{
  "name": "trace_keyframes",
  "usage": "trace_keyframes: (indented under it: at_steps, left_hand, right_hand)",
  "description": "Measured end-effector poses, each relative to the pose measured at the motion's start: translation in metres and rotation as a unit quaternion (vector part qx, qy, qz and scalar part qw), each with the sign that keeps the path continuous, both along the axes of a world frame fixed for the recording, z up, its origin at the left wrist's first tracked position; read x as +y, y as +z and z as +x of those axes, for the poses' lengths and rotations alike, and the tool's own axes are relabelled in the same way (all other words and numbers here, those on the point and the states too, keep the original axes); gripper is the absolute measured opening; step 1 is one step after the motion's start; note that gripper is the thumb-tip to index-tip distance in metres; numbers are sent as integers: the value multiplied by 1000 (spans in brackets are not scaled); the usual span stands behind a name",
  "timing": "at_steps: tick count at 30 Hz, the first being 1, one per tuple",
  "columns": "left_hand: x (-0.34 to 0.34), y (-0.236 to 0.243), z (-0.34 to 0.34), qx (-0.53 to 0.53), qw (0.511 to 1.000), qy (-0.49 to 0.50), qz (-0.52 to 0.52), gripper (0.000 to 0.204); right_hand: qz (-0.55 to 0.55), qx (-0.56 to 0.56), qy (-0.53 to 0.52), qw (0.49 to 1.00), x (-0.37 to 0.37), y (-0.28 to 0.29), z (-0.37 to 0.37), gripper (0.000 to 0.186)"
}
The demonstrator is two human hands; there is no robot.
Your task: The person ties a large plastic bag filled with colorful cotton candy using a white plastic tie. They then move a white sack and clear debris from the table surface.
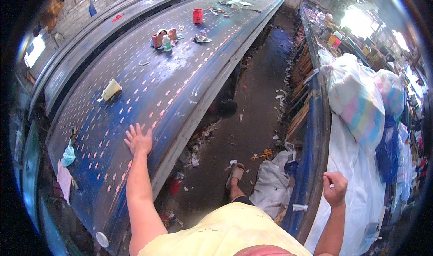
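Observation:
My left hand point(138, 140) lies with spread fingers on the long dark blue table point(149, 104), near its right edge. Rows of small pink and white printed shapes cover the tabletop around it. Beyond that hand sits a cream-coloured crumpled piece point(111, 90), perhaps a sponge or cloth. My right hand point(334, 188) is raised at the right, its fingers curled in and nothing visible in them. Below or behind it spreads a white sheet point(352, 165) on the right-hand bench.
Farther along the table stand a green-white bottle point(167, 44) and a red can point(197, 16). A turquoise rag point(69, 154) lies at the left. Bulging bags point(356, 98) line the right bench. Between them runs a littered aisle point(252, 107), with a grey-white sack point(273, 179) on its floor.

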State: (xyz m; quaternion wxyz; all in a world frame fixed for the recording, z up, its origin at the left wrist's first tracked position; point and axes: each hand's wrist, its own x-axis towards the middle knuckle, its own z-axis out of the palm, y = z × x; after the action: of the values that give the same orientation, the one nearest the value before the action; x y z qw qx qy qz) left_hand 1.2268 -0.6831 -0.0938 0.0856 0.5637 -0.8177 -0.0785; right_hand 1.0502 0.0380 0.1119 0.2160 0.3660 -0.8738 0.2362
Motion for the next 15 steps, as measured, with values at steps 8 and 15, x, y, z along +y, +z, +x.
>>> trace_keyframes:
  at_steps: [8,15]
  left_hand:
    - [0,-4,2,-33,999,12,-28,79]
    - [-3,-11,-8,-11,998,13,-54,75]
  right_hand:
    - [11,-53,86,995,-121,-19,-198,10]
    - [67,-63,233,968,-215,-35,-324,10]
